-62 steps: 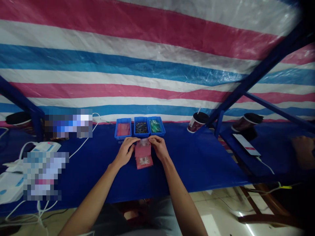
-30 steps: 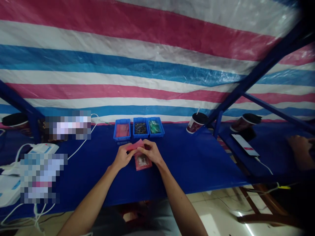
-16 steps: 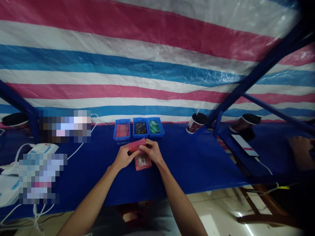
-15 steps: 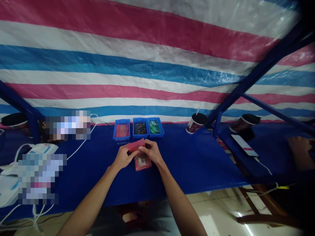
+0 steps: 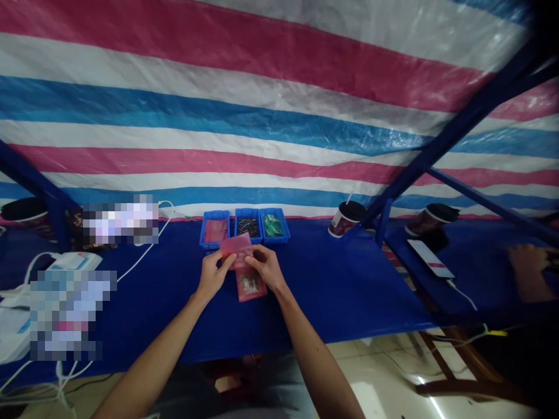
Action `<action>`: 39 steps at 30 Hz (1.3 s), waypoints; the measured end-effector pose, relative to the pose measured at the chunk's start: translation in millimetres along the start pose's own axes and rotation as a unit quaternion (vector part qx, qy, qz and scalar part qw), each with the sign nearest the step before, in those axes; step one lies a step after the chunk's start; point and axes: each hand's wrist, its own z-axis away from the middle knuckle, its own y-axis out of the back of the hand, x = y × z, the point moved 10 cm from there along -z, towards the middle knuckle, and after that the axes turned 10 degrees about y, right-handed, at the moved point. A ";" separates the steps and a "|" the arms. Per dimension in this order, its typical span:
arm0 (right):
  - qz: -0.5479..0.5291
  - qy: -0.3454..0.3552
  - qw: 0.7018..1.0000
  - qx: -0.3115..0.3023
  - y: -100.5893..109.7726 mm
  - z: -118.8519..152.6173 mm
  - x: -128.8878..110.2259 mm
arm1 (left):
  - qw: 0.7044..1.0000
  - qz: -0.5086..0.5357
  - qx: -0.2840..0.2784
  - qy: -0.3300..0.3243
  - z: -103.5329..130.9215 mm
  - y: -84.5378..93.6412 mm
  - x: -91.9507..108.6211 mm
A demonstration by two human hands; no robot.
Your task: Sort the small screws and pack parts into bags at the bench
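A small pink plastic bag point(image 5: 236, 243) is pinched between the thumbs and fingers of both hands, held up over the blue table point(image 5: 314, 279). My left hand point(image 5: 215, 271) grips its left side, and my right hand point(image 5: 267, 269) grips its right side. Just below it is a second pink bag point(image 5: 251, 285) with silvery and dark contents too small to make out. The held bag overlaps its upper end. Behind the hands stand blue bins: one with pink bags point(image 5: 215, 230), one with dark screws point(image 5: 248, 227), one with green packets point(image 5: 273, 224).
A lidded cup with a straw point(image 5: 347, 219) stands right of the bins. Further right are a phone point(image 5: 430, 259), another cup point(image 5: 432, 219) and another person's hand point(image 5: 528, 262). White power strips and cables point(image 5: 74, 261) lie at left. A striped tarp point(image 5: 262, 128) hangs behind.
The held pink bag has been turned so that more of its flat face shows, standing higher above the fingers. Both hands keep their grip; the lower bag stays about where it was.
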 end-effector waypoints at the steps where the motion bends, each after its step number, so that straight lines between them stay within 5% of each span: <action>1: -0.006 0.009 1.000 0.013 2.7 -0.8 -2.9 | 0.999 0.011 0.034 0.016 -4.4 9.1 -2.4; 6: -0.022 0.021 0.993 0.110 28.1 -2.1 -5.0 | 0.979 0.019 0.203 0.032 -46.8 71.4 -1.6; 10: -0.049 0.004 0.988 0.148 38.0 -1.4 3.1 | 0.962 -0.128 0.242 0.016 -91.5 95.3 -4.6; 13: -0.050 0.000 0.987 0.152 37.7 -1.1 4.1 | 0.958 -0.220 0.170 0.065 -113.9 80.8 -32.4; 17: -0.053 -0.006 0.987 0.150 36.4 -1.2 5.5 | 0.942 -0.322 0.043 0.088 -115.2 50.6 -58.6; 23: 0.015 -0.039 0.985 0.166 48.8 0.5 18.7 | 0.912 -0.399 0.092 0.004 -102.8 58.2 -11.3; 26: 0.109 -0.033 0.986 0.122 51.5 -0.9 17.7 | 0.913 -0.399 0.033 -0.072 -102.2 36.0 13.2; 31: 0.299 -0.011 0.954 0.023 51.5 -1.0 11.2 | 0.877 -0.461 -0.128 -0.040 -110.0 -8.3 -10.7; 35: 0.301 -0.043 0.951 -0.045 47.1 1.4 19.5 | 0.837 -0.521 -0.167 0.002 -113.5 -15.8 -27.0; 39: 0.274 -0.054 0.958 -0.069 44.1 2.2 24.8 | 0.830 -0.530 -0.171 0.026 -114.1 -13.6 -28.0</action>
